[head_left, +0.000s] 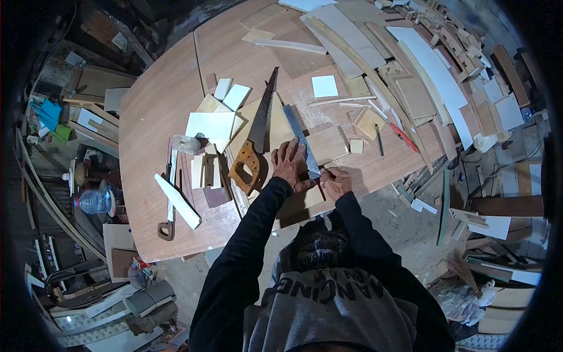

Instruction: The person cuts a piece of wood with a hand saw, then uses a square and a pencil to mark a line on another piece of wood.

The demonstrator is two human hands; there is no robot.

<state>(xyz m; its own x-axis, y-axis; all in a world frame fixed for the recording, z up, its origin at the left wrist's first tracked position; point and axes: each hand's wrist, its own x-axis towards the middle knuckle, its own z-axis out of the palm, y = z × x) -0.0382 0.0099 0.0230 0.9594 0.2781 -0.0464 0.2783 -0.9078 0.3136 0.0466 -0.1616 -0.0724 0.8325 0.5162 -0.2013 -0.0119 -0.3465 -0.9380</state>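
My left hand (287, 163) lies with its fingers spread over a pale wooden board (281, 120) and against a blue-grey straight metal piece (302, 142). At the near end of that metal piece, my right hand (336, 183) is closed with its fingertips together. Whatever it may hold is hidden. Under and between the hands is a wood piece (308, 199) at the table's near edge. Just left of my left hand rests a handsaw (249, 164) with a wooden handle, its dark toothed blade pointing away from me.
Around the wooden table (158, 117) lie white offcuts (210, 125), a second saw (166, 231), a clear jar (186, 144), a dark pencil (379, 141) and a red-handled tool (404, 138). Long boards (352, 58) cover the far right. A water bottle (95, 202) stands at left.
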